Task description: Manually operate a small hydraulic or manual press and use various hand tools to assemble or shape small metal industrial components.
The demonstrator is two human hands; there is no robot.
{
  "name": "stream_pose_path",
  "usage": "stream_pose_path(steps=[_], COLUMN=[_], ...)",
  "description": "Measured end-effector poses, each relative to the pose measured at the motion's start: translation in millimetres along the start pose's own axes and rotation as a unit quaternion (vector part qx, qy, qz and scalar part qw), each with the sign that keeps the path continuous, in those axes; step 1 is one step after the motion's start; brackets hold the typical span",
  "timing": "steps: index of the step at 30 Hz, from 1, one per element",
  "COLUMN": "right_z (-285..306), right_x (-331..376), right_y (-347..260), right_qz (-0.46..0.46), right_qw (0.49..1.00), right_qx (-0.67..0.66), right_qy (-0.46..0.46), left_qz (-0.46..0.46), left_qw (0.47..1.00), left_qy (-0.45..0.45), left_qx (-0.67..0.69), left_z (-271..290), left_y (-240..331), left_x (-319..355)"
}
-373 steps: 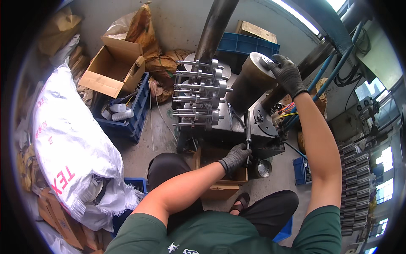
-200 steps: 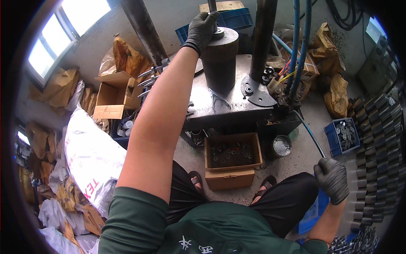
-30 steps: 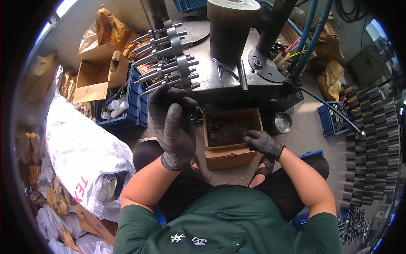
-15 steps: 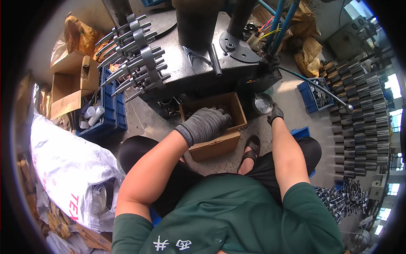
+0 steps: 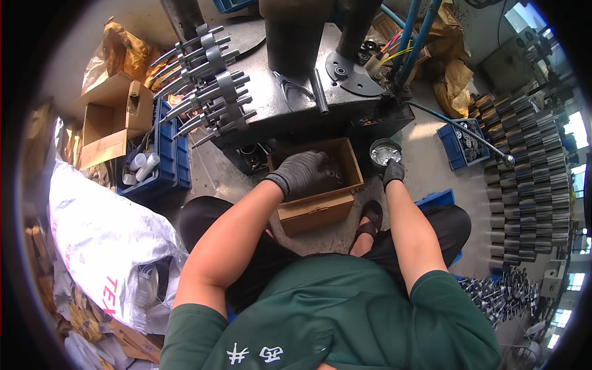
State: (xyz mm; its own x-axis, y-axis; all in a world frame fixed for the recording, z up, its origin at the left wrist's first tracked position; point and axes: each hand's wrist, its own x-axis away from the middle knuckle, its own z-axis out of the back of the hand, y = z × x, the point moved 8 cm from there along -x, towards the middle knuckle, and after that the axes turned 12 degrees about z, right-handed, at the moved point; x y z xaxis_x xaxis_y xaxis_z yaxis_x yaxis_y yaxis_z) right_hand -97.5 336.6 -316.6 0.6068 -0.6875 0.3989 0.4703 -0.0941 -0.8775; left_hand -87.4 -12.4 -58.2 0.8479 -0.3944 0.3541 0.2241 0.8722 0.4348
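Observation:
My left hand [image 5: 301, 173], in a grey knit glove, is over an open cardboard box [image 5: 353, 165] between my feet and the machine. Its fingers are bent together and point right; what they may hold is hidden. Small dark ring-shaped parts [image 5: 333, 174] lie in the box beside the fingertips. To the right, my gloved right hand [image 5: 393, 172] closes on the near rim of a round metal tin [image 5: 374, 148]. Shiny contents, too small to make out, show inside the tin.
A dark machine table [image 5: 290, 117] stands ahead, carrying several rods in holders [image 5: 216, 98], pliers [image 5: 295, 90] and a curved plate [image 5: 357, 78]. At left are a blue crate [image 5: 179, 163] and a white sack [image 5: 105, 240]. A blue bin [image 5: 455, 157] and stacked metal cylinders [image 5: 530, 179] stand right.
My left hand has drawn back a little toward the box's left side, uncovering the small ring parts. My right hand has shifted from the tin's right side to its near rim.

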Motion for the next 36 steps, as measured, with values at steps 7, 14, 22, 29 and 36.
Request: stream_pose_path(steps=[7, 14, 22, 29, 36], right_z=[45, 37, 33, 10, 10], right_x=[70, 206, 249, 291, 299], right_y=[-128, -191, -252, -281, -289], right_qz=[0.078, 0.056, 0.243, 0.285, 0.323], right_qw=[0.983, 0.920, 0.888, 0.864, 0.847], right_qx=[-0.101, -0.156, 0.020, 0.010, 0.044], right_qy=[-0.132, -0.354, -0.390, -0.415, -0.420], left_qz=[0.091, 0.260, 0.213, 0.092, 0.181], left_qw=[0.775, 0.606, 0.513, 0.488, 0.480], left_qy=[-0.113, -0.212, -0.225, -0.298, -0.201], left_qx=[0.615, 0.721, 0.801, 0.815, 0.834], left_z=[-49, -76, -36, -73, -36], left_y=[7, 15, 49, 19, 30], left_x=[-54, -40, -8, -47, -9])
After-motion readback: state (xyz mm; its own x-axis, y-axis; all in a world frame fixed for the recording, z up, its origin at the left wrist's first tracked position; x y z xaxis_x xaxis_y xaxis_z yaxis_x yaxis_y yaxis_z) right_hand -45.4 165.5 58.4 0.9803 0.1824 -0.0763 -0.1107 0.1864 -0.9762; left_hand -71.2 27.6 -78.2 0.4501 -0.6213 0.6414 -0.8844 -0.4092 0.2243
